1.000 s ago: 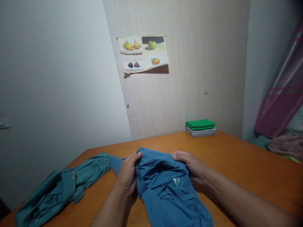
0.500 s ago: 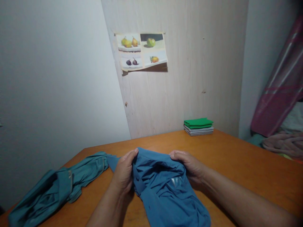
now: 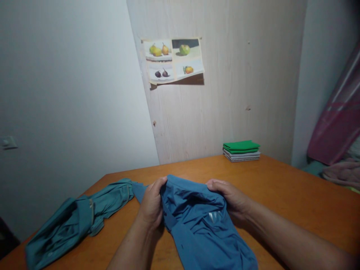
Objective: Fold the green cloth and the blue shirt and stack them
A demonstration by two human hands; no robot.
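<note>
A blue shirt [image 3: 205, 238] hangs bunched between my hands at the front of the table, its collar band stretched along the top and a pale label showing inside. My left hand [image 3: 152, 206] grips the band's left end, thumb on top. Closed on the right end is my right hand [image 3: 232, 198], its lower fingers hidden behind the cloth. Buttonholes show along the shirt's left edge, and its lower part runs out of the picture. To the left lies a crumpled teal garment [image 3: 81, 215], close to a blue flap of cloth beside my left hand.
The orange wooden table [image 3: 295, 202] reaches back to a panelled wall. A stack of folded green cloth [image 3: 242, 146] on grey and checked pieces sits at its back right. A fruit picture sheet [image 3: 173, 60] hangs above. Pink plastic [image 3: 333, 123] and a blanket [image 3: 341, 173] lie far right.
The view has turned slightly left, so everything sits a little further right, and a wall switch has come into sight. Both hands keep the same hold on the shirt.
</note>
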